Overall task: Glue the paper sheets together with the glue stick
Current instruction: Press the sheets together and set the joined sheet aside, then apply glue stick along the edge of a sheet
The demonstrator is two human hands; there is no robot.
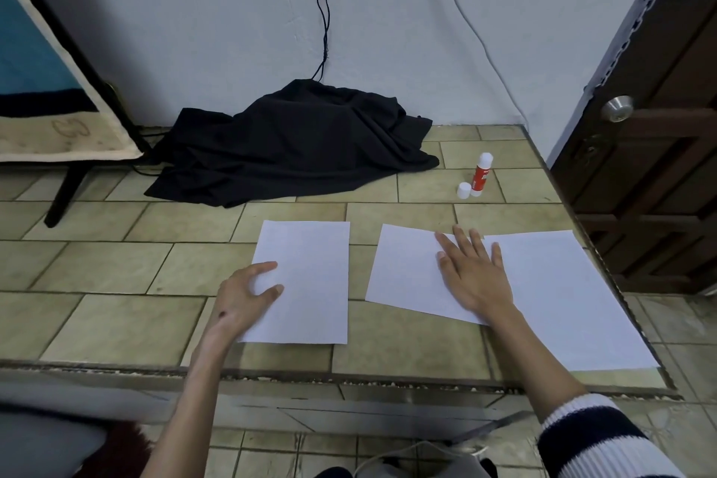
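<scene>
Glue stick (481, 175) stands upright and uncapped at the tiled table's (116, 268) far right, cap (463, 191) just beside it. Three sheets lie nearer: right hand (471, 275) presses flat, fingers spread, on the overlapping middle sheet (407, 275) and right sheet (562, 291); left hand (244, 297), fingers loosely curled, touches the left sheet (310, 283).

Three white sheets on a tiled table (116, 268). Left hand (242, 299) rests curled on the left sheet (310, 283). Right hand (471, 272) lies flat where the middle sheet (407, 272) overlaps the right sheet (562, 295). Uncapped glue stick (481, 175) stands at far right, cap (463, 191) just beside it.
</scene>
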